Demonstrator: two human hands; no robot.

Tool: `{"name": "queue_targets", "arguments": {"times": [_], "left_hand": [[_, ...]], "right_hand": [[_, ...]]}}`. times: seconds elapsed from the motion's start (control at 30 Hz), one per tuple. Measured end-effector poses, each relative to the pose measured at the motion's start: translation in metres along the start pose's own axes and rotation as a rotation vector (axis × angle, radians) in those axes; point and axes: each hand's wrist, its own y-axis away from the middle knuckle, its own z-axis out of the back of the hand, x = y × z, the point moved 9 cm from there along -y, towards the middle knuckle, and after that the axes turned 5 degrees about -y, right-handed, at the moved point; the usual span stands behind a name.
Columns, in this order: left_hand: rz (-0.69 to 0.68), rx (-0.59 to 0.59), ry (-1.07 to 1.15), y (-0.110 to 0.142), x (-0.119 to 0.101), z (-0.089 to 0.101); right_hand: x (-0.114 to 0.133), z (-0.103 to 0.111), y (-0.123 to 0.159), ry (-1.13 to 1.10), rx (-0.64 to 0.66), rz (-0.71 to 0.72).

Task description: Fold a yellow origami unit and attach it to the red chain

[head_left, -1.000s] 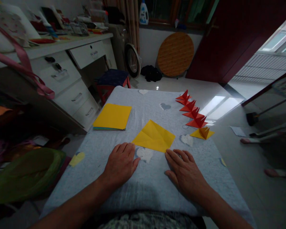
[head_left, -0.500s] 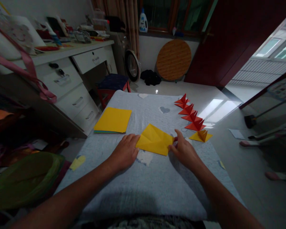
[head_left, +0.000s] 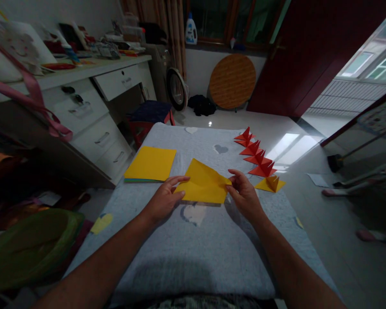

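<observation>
A creased yellow paper square (head_left: 202, 184) is lifted a little off the grey cloth-covered table (head_left: 193, 253). My left hand (head_left: 162, 199) pinches its left corner and my right hand (head_left: 244, 194) pinches its right corner. A stack of yellow paper sheets (head_left: 150, 163) lies flat to the left of it. A row of several folded red paper shapes (head_left: 255, 153) runs along the table's right side, ending in a folded yellow shape (head_left: 270, 183) just right of my right hand.
A white desk with drawers (head_left: 93, 103) stands to the left, a red stool (head_left: 148, 118) beyond the table's far edge. A round wooden board (head_left: 232, 81) leans on the back wall. A green bag (head_left: 28, 244) lies low on the left.
Both hands moved forward from resting flat on the cloth, took the yellow square by its side corners and raised it off the table.
</observation>
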Motion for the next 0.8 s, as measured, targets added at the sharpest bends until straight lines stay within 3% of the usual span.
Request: {"name": "queue_targets", "arguments": {"times": [0.13, 0.2, 0.27, 0.3, 0.4, 0.5, 0.67, 0.8], "left_hand": [[0.124, 0.294, 0.042, 0.009, 0.01, -0.023], [0.118, 0.349, 0.039, 0.013, 0.01, -0.029], [0.077, 0.332, 0.04, 0.014, 0.009, -0.03], [0.046, 0.321, 0.04, 0.014, 0.007, -0.03], [-0.033, 0.309, 0.048, 0.014, 0.004, -0.034], [-0.018, 0.346, 0.103, 0.018, 0.007, -0.043], [-0.011, 0.38, 0.231, 0.024, 0.007, -0.052], [-0.175, 0.262, -0.015, 0.025, -0.004, -0.036]], "right_hand": [[0.013, 0.001, 0.002, 0.146, -0.01, 0.099], [0.031, 0.002, 0.006, 0.327, -0.064, 0.223], [0.053, -0.002, 0.016, 0.538, -0.121, 0.382], [0.061, -0.01, 0.021, 0.603, -0.089, 0.445], [0.068, -0.051, 0.038, 0.702, 0.206, 0.551], [0.064, -0.076, 0.053, 0.773, 0.357, 0.593], [0.063, -0.08, 0.059, 0.866, 0.287, 0.693], [0.067, -0.067, 0.055, 0.882, 0.206, 0.717]]}}
